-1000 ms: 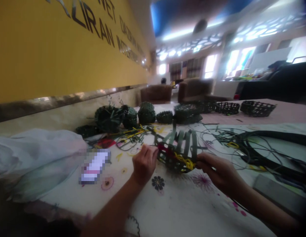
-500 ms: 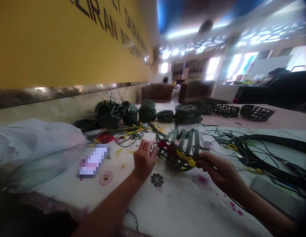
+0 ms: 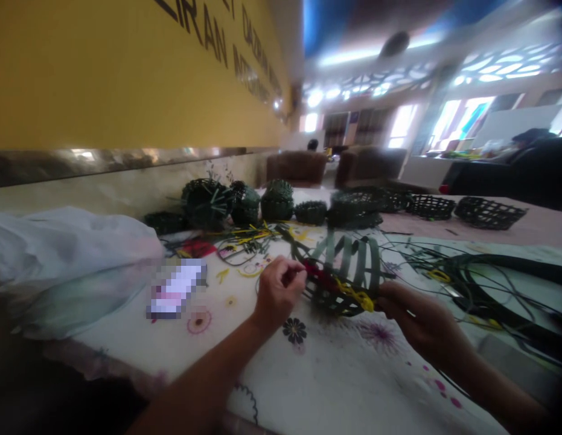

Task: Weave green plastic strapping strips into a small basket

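A partly woven dark green basket [image 3: 361, 266] is in front of me, its strips bent up in open loops. Across its near side run a red strip [image 3: 320, 278] and a yellow strip [image 3: 355, 295]. My right hand [image 3: 407, 308] pinches the basket's right edge, beside the yellow strip's end. My left hand [image 3: 281, 287] is at the basket's left side, fingers curled and thumb against the index finger. Its fingertips are close to the red strip's left end; blur hides what they pinch.
Several finished green baskets [image 3: 277, 200] line the back of the table. A coil of dark strips [image 3: 489, 260] lies to the right, cut scraps [image 3: 249, 235] behind my left hand. A blurred-out phone [image 3: 178, 289] and a white plastic bag [image 3: 72, 241] are on the left.
My left hand's fingers have curled in more tightly by the red strip. The view has shifted slightly, so everything sits further right. My right hand keeps its grip on the basket.
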Action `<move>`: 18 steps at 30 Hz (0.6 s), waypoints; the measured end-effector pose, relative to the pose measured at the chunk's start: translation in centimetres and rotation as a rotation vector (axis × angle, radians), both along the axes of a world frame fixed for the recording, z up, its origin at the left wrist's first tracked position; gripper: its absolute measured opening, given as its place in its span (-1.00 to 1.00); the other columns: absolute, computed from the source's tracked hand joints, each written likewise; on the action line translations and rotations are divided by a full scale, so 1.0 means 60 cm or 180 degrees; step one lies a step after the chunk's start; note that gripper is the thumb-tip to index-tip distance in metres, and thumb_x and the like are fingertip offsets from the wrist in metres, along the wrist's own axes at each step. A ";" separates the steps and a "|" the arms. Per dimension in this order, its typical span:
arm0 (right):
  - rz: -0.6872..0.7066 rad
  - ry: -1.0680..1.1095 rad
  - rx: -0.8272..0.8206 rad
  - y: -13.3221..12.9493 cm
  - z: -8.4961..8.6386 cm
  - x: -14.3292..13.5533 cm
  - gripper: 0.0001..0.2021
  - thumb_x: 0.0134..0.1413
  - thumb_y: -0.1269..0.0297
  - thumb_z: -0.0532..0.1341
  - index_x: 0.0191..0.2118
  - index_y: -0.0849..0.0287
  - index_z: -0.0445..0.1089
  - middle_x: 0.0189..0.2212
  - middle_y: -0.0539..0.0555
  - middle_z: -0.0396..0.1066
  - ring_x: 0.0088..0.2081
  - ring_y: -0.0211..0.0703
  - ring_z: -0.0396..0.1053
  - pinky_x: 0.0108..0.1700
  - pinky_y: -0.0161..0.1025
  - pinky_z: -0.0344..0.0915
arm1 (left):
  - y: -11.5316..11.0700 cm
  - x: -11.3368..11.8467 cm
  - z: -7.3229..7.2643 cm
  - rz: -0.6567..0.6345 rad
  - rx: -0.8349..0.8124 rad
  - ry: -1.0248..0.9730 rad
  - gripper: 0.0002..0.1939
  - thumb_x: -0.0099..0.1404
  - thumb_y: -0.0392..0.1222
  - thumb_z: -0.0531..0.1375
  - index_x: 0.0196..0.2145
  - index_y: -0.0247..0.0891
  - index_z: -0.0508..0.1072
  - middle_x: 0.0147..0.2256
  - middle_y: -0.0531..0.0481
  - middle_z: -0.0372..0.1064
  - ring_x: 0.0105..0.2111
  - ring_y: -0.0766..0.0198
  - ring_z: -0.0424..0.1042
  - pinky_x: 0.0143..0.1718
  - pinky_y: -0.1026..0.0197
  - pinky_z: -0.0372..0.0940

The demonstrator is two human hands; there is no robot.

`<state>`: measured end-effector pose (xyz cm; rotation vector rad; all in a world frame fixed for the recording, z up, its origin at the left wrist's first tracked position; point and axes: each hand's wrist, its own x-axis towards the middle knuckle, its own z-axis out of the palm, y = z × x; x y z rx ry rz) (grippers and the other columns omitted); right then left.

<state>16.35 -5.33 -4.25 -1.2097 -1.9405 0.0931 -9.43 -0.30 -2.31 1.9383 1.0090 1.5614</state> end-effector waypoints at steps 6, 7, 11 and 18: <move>0.0013 0.0002 0.0086 -0.006 0.012 -0.011 -0.92 0.23 0.32 0.10 -0.24 0.11 0.33 -0.49 0.01 0.36 -0.46 -0.18 0.31 -0.40 -0.26 0.19 | -0.003 0.003 -0.002 -0.0254 -0.0494 -0.0309 -0.92 0.24 -0.21 0.19 -0.36 -0.27 0.44 -0.50 0.08 0.25 -0.53 0.39 0.24 -0.48 0.33 0.17; 0.0010 0.0014 0.0099 -0.006 0.013 -0.012 -0.92 0.22 0.32 0.10 -0.24 0.12 0.33 -0.49 0.01 0.36 -0.46 -0.19 0.31 -0.40 -0.26 0.19 | -0.003 0.003 -0.002 -0.0230 -0.0457 -0.0281 -0.91 0.25 -0.20 0.19 -0.36 -0.27 0.44 -0.50 0.08 0.25 -0.52 0.39 0.24 -0.47 0.32 0.17; 0.0057 0.0021 0.0120 -0.010 0.021 -0.016 -0.92 0.21 0.37 0.10 -0.29 0.11 0.32 -0.51 -0.02 0.34 -0.49 -0.22 0.29 -0.42 -0.29 0.19 | 0.000 -0.002 0.000 0.0002 0.0248 0.0151 -0.91 0.28 -0.23 0.18 -0.35 -0.27 0.44 -0.46 0.05 0.28 -0.47 0.37 0.26 -0.42 0.32 0.18; 0.0145 -0.0121 0.0214 -0.013 0.033 -0.022 -0.91 0.21 0.37 0.09 -0.33 0.11 0.29 -0.55 -0.03 0.30 -0.53 -0.24 0.26 -0.45 -0.30 0.19 | 0.013 -0.016 -0.004 0.0393 0.1370 0.0930 -0.92 0.34 -0.25 0.13 -0.22 -0.24 0.42 -0.37 0.00 0.37 -0.43 0.38 0.32 -0.40 0.33 0.22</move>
